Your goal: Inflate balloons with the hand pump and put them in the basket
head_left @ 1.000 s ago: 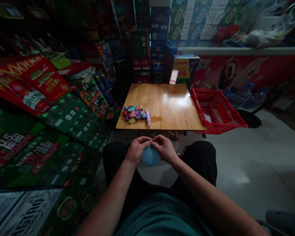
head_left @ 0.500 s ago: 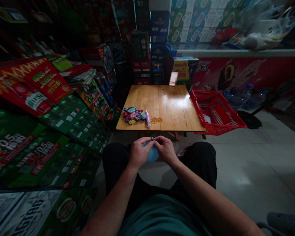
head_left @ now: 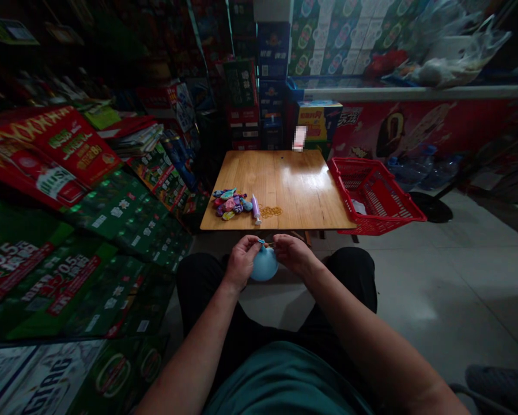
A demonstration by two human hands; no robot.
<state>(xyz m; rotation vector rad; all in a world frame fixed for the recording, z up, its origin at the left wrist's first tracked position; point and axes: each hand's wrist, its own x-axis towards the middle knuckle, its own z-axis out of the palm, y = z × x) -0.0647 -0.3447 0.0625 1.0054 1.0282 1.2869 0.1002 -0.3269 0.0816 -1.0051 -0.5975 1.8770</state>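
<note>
A small inflated blue balloon (head_left: 264, 265) hangs between my knees, just off the near edge of the wooden table (head_left: 302, 196). My left hand (head_left: 242, 259) pinches its neck at the top. From the neck a thin yellowish rubber band stretches to the right, and my right hand (head_left: 292, 251) is closed on its other end. On the table's near left part lie a pile of uninflated coloured balloons (head_left: 230, 204), a purple pump (head_left: 256, 208) and a loose heap of yellow rubber bands (head_left: 271, 211).
A red plastic basket (head_left: 375, 196) stands against the table's right side. Green drink cartons (head_left: 112, 230) are stacked at the left. A yellow and blue box (head_left: 318, 120) is behind the table.
My hands have moved apart at the balloon's neck, and a stretched rubber band now shows between them. More of the balloon is visible. The whole view has shifted slightly.
</note>
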